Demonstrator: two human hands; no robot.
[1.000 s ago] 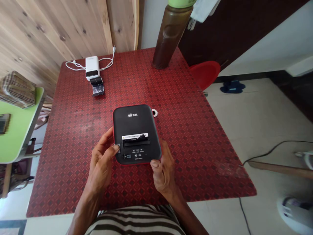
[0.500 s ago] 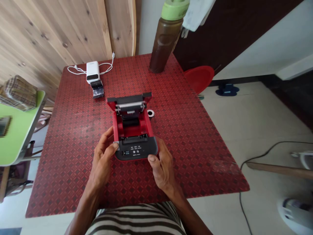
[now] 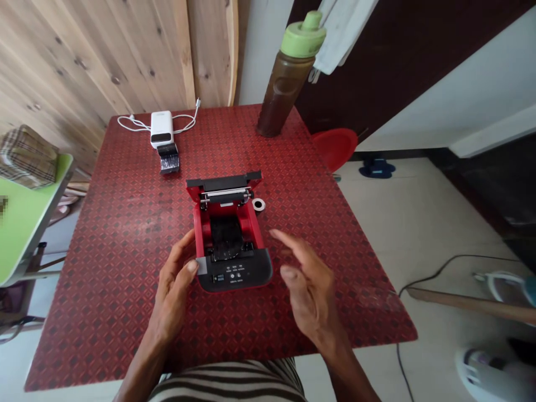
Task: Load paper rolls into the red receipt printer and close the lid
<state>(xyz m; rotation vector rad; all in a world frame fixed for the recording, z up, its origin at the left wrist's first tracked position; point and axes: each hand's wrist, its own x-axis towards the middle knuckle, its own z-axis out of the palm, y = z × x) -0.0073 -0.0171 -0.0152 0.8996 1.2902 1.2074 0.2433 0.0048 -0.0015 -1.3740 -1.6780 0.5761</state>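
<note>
Small thermal printer [image 3: 228, 245] is sitting mid-table on the red patterned table [image 3: 125, 234], a little toward the near edge. Its lid [image 3: 224, 183] is standing open at the far end, exposing the red paper bay. Left hand [image 3: 173, 285] is gripping the printer's near-left corner, thumb pressing the grey latch and fingers curling round the side. Right hand [image 3: 307, 279] is hovering just beside the printer's right side, fingers loosely spread and holding nothing. White power bank [image 3: 161, 127] is lying toward the far-left corner, and a green-capped bottle [image 3: 288, 84] is standing at the far edge.
</note>
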